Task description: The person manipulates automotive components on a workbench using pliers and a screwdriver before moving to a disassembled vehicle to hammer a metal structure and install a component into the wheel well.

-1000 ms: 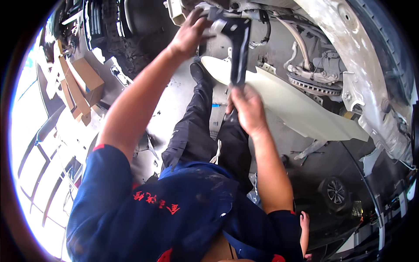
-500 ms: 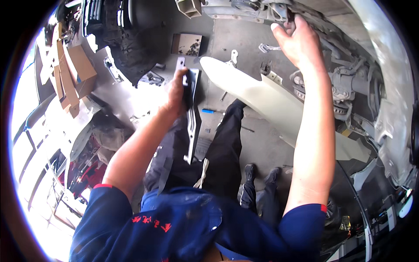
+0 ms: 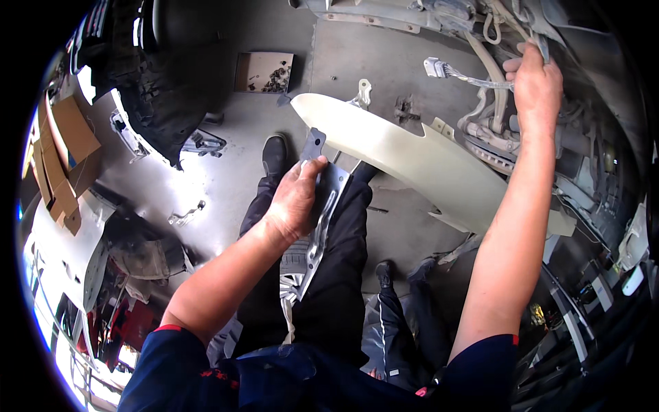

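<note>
My left hand is closed around a long grey metal bracket, held at a slant above my legs. A flat tab with a hole sticks out past the fingers at its upper end. My right hand reaches up to the underside of a vehicle's stripped front. Its fingers are curled, and whatever they grip is hidden. A wire harness with a pale connector passes close by that hand. Between the hands, below the vehicle, lies a large cream fender panel.
A shallow box of small fasteners sits on the floor. Dark bumper parts and cardboard lie to the left. Suspension parts and a brake disc are at right. Another person's legs show near the bottom.
My view has swung to the right. The left hand has brought the bracket rightward, closer to the fender panel. My right hand has shifted right along the vehicle, and more of the harness now shows.
</note>
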Action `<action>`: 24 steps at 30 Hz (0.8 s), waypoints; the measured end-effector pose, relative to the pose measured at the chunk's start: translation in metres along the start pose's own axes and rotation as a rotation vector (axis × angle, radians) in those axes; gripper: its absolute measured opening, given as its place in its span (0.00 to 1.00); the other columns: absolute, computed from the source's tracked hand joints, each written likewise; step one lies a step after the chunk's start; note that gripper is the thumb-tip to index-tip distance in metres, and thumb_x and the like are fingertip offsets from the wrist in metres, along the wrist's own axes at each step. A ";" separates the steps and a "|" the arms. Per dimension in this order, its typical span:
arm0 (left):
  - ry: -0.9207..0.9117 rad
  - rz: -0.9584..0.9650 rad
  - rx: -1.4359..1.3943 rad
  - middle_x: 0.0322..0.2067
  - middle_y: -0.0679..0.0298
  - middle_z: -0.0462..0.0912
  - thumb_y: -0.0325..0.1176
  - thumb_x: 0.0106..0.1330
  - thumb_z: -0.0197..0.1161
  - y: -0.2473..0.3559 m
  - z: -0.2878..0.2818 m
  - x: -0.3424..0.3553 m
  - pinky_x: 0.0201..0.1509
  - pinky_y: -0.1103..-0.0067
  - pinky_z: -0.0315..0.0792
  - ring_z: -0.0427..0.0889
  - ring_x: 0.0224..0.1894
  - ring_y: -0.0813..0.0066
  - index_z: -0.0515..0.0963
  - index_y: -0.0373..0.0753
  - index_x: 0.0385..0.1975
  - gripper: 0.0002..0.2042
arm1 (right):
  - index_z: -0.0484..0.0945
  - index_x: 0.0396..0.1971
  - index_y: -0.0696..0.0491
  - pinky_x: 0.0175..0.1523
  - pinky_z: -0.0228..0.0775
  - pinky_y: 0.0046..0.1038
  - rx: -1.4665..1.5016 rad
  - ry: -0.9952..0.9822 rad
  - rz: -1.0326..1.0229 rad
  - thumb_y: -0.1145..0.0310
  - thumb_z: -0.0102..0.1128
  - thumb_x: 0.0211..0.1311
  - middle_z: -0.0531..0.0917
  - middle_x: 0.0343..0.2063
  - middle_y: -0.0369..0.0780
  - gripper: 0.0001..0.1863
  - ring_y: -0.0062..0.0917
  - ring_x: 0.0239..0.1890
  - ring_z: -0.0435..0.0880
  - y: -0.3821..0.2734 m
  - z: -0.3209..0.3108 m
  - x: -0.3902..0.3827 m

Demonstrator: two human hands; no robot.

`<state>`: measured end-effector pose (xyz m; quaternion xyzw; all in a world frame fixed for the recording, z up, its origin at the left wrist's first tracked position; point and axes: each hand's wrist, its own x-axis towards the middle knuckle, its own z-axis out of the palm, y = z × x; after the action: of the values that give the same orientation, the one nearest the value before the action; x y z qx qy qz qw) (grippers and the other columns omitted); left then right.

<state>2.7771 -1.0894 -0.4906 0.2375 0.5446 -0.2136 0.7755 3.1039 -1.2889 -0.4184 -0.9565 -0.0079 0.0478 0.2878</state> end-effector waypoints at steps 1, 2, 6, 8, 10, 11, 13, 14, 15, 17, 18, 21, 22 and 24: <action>-0.010 0.020 0.035 0.37 0.66 0.78 0.46 0.73 0.60 -0.003 -0.004 0.001 0.43 0.78 0.76 0.79 0.36 0.76 0.76 0.39 0.45 0.15 | 0.82 0.48 0.65 0.41 0.74 0.28 0.039 -0.006 0.017 0.52 0.51 0.70 0.87 0.27 0.44 0.28 0.26 0.29 0.83 0.002 0.001 -0.002; -0.073 -0.014 -0.012 0.39 0.65 0.79 0.46 0.73 0.60 -0.005 -0.008 -0.001 0.44 0.78 0.75 0.78 0.38 0.76 0.76 0.38 0.49 0.17 | 0.81 0.49 0.65 0.42 0.74 0.29 0.084 -0.013 0.033 0.51 0.51 0.70 0.87 0.28 0.44 0.28 0.26 0.30 0.83 0.004 0.002 -0.002; 0.017 0.022 -0.026 0.42 0.63 0.81 0.45 0.73 0.61 -0.003 -0.024 -0.003 0.46 0.72 0.80 0.82 0.42 0.74 0.75 0.39 0.52 0.17 | 0.83 0.48 0.62 0.42 0.74 0.31 0.038 -0.006 0.024 0.49 0.49 0.71 0.88 0.27 0.43 0.29 0.27 0.29 0.84 0.002 0.004 0.005; 0.060 0.091 0.031 0.44 0.62 0.80 0.45 0.72 0.62 0.004 -0.016 -0.023 0.48 0.70 0.79 0.81 0.46 0.72 0.75 0.40 0.52 0.17 | 0.85 0.45 0.61 0.42 0.75 0.31 -0.045 0.017 -0.024 0.49 0.49 0.70 0.88 0.25 0.43 0.28 0.28 0.29 0.85 0.022 0.004 0.022; 0.127 0.216 0.149 0.49 0.56 0.78 0.39 0.71 0.62 0.015 -0.006 -0.044 0.57 0.67 0.73 0.79 0.53 0.62 0.74 0.40 0.53 0.15 | 0.86 0.43 0.60 0.43 0.75 0.32 -0.122 -0.018 -0.063 0.48 0.49 0.71 0.88 0.24 0.44 0.28 0.32 0.30 0.86 0.030 0.002 0.030; 0.125 0.240 0.172 0.49 0.56 0.78 0.39 0.71 0.62 0.017 -0.008 -0.050 0.57 0.67 0.73 0.79 0.53 0.62 0.74 0.40 0.53 0.15 | 0.86 0.43 0.60 0.44 0.75 0.34 -0.117 -0.069 -0.054 0.47 0.49 0.71 0.87 0.25 0.46 0.29 0.34 0.32 0.87 0.031 -0.001 0.032; 0.050 0.776 0.812 0.51 0.51 0.78 0.32 0.71 0.60 0.028 -0.012 -0.065 0.60 0.66 0.72 0.78 0.54 0.54 0.73 0.38 0.54 0.14 | 0.79 0.52 0.60 0.52 0.75 0.39 -0.070 -0.146 -0.032 0.45 0.51 0.71 0.86 0.35 0.52 0.31 0.43 0.41 0.86 0.030 -0.011 0.025; 0.027 0.875 1.040 0.52 0.49 0.77 0.29 0.70 0.59 0.039 -0.004 -0.079 0.61 0.66 0.71 0.77 0.54 0.50 0.73 0.37 0.53 0.13 | 0.73 0.61 0.60 0.58 0.75 0.41 -0.039 -0.174 -0.014 0.44 0.52 0.71 0.84 0.44 0.58 0.34 0.48 0.49 0.85 0.030 -0.019 0.016; 0.031 0.901 1.160 0.53 0.47 0.77 0.25 0.69 0.58 0.047 -0.003 -0.091 0.61 0.65 0.71 0.77 0.54 0.47 0.73 0.36 0.53 0.13 | 0.62 0.71 0.59 0.65 0.73 0.45 -0.031 -0.056 -0.076 0.44 0.52 0.71 0.80 0.55 0.64 0.40 0.56 0.57 0.81 0.020 -0.013 -0.010; 0.069 0.925 1.289 0.53 0.45 0.78 0.27 0.69 0.58 0.057 -0.018 -0.095 0.61 0.65 0.71 0.77 0.54 0.47 0.73 0.33 0.53 0.14 | 0.46 0.77 0.57 0.70 0.69 0.45 -0.144 0.157 -0.165 0.46 0.57 0.71 0.70 0.65 0.66 0.47 0.56 0.64 0.76 0.030 -0.013 -0.062; 0.125 0.944 1.348 0.52 0.45 0.79 0.32 0.69 0.59 0.064 -0.041 -0.093 0.61 0.67 0.71 0.78 0.54 0.51 0.73 0.31 0.53 0.16 | 0.51 0.76 0.58 0.69 0.68 0.45 0.082 0.070 -0.067 0.49 0.59 0.70 0.68 0.66 0.65 0.45 0.55 0.66 0.73 0.026 -0.016 -0.100; 0.162 0.683 1.428 0.48 0.43 0.82 0.42 0.68 0.62 0.072 -0.050 -0.090 0.60 0.69 0.71 0.81 0.54 0.54 0.71 0.27 0.57 0.26 | 0.76 0.57 0.58 0.60 0.75 0.41 0.254 -0.166 0.327 0.54 0.59 0.70 0.86 0.44 0.55 0.25 0.47 0.53 0.85 0.085 -0.042 -0.247; 0.110 0.614 1.424 0.47 0.42 0.82 0.44 0.69 0.62 0.068 -0.038 -0.086 0.59 0.68 0.72 0.82 0.52 0.52 0.72 0.28 0.58 0.26 | 0.80 0.49 0.57 0.57 0.77 0.41 0.438 -0.288 0.420 0.53 0.58 0.71 0.87 0.42 0.53 0.21 0.48 0.50 0.86 0.146 -0.031 -0.313; 0.230 0.487 1.562 0.44 0.43 0.84 0.48 0.69 0.63 0.089 -0.086 -0.111 0.57 0.66 0.74 0.83 0.49 0.49 0.72 0.29 0.58 0.28 | 0.77 0.37 0.58 0.43 0.74 0.32 0.611 -0.462 0.704 0.59 0.54 0.74 0.84 0.29 0.43 0.16 0.30 0.33 0.83 0.141 -0.050 -0.437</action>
<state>2.7308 -0.9584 -0.3992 0.8398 0.2485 -0.3311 0.3512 2.6720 -1.4525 -0.4162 -0.7381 0.2654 0.3515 0.5111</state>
